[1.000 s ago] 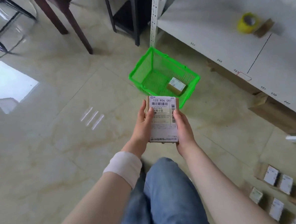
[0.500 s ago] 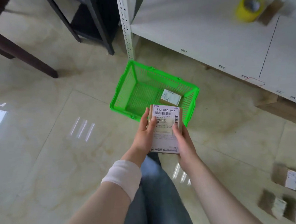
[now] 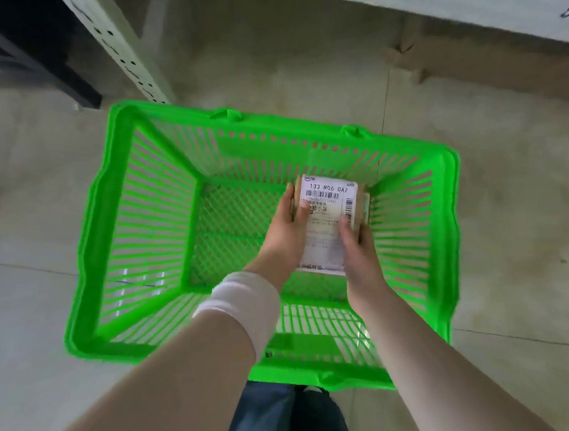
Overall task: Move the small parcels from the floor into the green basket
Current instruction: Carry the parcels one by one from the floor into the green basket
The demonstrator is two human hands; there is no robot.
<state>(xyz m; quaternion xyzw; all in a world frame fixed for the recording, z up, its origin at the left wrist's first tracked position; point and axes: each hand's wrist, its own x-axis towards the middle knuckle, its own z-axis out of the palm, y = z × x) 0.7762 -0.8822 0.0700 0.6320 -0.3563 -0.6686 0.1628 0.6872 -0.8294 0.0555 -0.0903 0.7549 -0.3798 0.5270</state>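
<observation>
While both forearms reach in over the near rim of the green basket [image 3: 89,254], a leg in blue jeans [image 3: 282,415] shows just on this side of that rim. A white wristband [image 3: 245,304] wraps the left wrist, inside the basket's near wall. And here are the hands, down in the basket! The left hand [image 3: 284,228] grips the left edge of the small parcel [image 3: 327,226], thumb laid across its white label. The right hand [image 3: 358,244] clasps the right edge, thumb on the label too. So the parcel sits squarely between the two hands, label up, reading 133 R06 0A7. It is inside the basket, toward the far right corner, over the mesh bottom; whether it touches the bottom, I cannot tell. Beyond the basket's far left corner rises a perforated white shelf post [image 3: 123,48]. Past the far right side, brown cardboard [image 3: 467,61] lies under a white shelf board [image 3: 463,1].
</observation>
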